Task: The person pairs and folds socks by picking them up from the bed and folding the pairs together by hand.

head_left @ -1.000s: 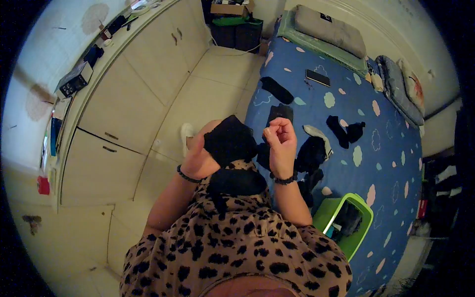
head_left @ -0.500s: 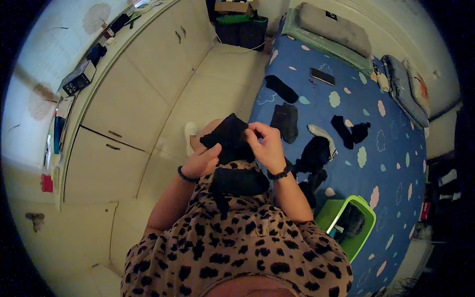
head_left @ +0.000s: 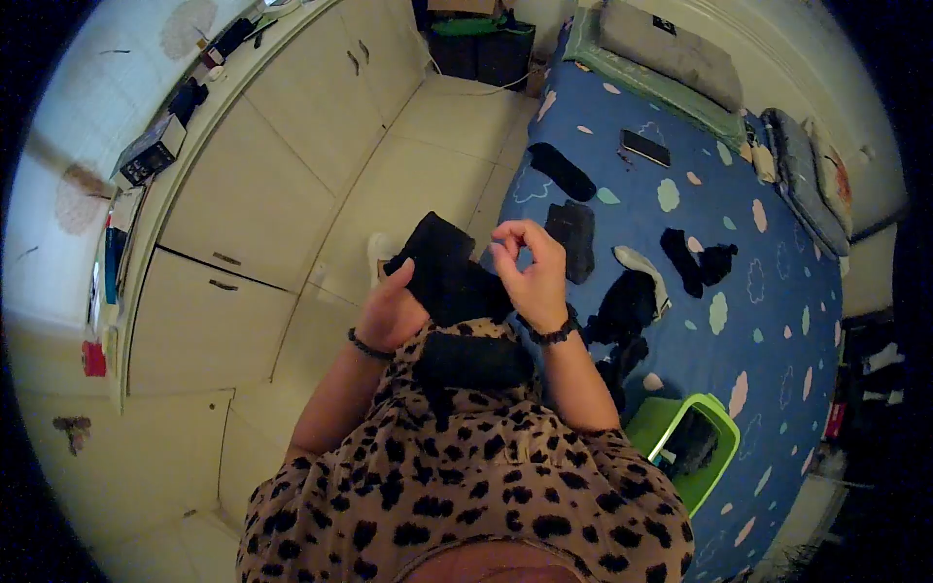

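My left hand grips a dark black sock by its left edge, thumb on top and the other fingers hidden beneath. The sock spreads out above my lap. Just to its right, my right hand is raised with thumb and forefinger curled together; whether anything small is pinched there I cannot make out. A second black sock lies across my lap on the leopard-print dress.
On the blue bed to my right lie a long black sock, a dark grey sock, a black bundle, smaller black socks and a phone. A green basket holds dark items. Cabinets line the left.
My right hand has drawn off the sock's right edge and up a little, fingers still curled. The sock has shifted and its upper corner now folds differently. The view has moved slightly.
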The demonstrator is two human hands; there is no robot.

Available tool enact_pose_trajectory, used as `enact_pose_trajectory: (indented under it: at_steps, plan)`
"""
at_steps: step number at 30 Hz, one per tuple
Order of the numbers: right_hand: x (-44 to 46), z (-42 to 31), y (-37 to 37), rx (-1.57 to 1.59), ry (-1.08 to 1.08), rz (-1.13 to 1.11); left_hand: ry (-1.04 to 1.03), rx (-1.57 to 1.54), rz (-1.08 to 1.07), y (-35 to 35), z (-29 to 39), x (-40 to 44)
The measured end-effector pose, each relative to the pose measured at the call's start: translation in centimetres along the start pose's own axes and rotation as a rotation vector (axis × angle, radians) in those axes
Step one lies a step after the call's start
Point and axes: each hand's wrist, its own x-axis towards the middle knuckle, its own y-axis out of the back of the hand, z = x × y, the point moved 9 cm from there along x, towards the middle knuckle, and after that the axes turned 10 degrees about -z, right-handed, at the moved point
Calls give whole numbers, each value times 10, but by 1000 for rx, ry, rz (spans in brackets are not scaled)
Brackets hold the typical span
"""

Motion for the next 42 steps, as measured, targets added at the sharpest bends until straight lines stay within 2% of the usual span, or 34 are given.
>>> enact_pose_trajectory:
  at_steps: [2, 6, 8, 9, 11, 16, 17, 20, 21, 23, 25, 26, 27, 28, 29, 30, 31, 32, 33, 35, 36, 37, 38, 39, 40, 41, 42]
  plan:
    - [-1, -23, -2, -100, 258, 38, 0, 17, 24, 6, 1, 1]
    - [-1, -42, -8, -339, 338, 80, 13, -3, 66, 14, 1, 0]
    - [2, 11, -13, -58, -23, -98, -2, 8, 69, 15, 5, 3]
    - [3, 17, -15, -57, -25, -103, 0, 7, 74, 14, 6, 4]
    - [-1, -7, -21, -321, 307, -128, 4, 8, 80, 15, 2, 4]
    - [6, -33, -13, -290, 309, 3, 23, -68, 62, 20, 5, 8]
    - [7, 3, -15, -133, 93, -67, 20, -68, 65, 20, 6, 7]
    - [9, 20, -22, 58, -91, -172, 35, -101, 69, 22, 3, 6]
    - [13, -6, -24, -144, 103, -151, 47, -127, 44, 23, 0, 7]
    - [13, -32, -26, -348, 297, -126, 59, -153, 18, 21, -2, 9]
    - [17, -29, -6, -401, 233, 80, 52, -114, -22, 15, 2, 14]
    - [17, -39, -6, -403, 246, 80, 43, -109, -29, 18, 5, 15]
    - [8, -61, -33, -356, 374, -208, 48, -65, 7, 28, 4, 10]
    - [3, -60, -46, -329, 438, -348, 57, -21, 48, 38, 4, 3]
    - [-4, -58, -58, -292, 493, -494, 227, -309, -239, 13, -1, 0]
    - [10, -9, -49, -448, 330, -395, 235, -308, -233, 13, -4, -3]
    - [24, 39, -35, -611, 171, -290, 144, -178, -54, 27, -2, 1]
    - [41, 51, -14, -779, 23, -179, 36, -47, 110, 38, 4, 8]
    - [45, 48, -8, -792, 45, -161, -15, 43, 152, 32, 9, 7]
    - [24, -15, 12, -420, 259, 65, -6, 99, 87, 29, 11, 19]
    - [5, -35, -20, -454, 427, -23, 31, 145, 54, 25, 7, 12]
    - [2, -36, -27, -451, 408, -18, 49, 151, 149, 41, 5, 6]
    - [3, -42, -49, -468, 552, -208, 218, -96, 9, 34, -2, 3]
    - [-3, -43, -70, -479, 687, -405, 134, 37, 95, 49, 3, 8]
    - [18, 14, -50, -561, 411, -267, 51, 162, 185, 46, 8, 11]
    - [33, 73, -29, -631, 123, -157, 76, 8, 155, 39, 10, 11]
    - [38, 140, -9, -547, -378, -341, 92, 6, 121, 37, 14, 14]
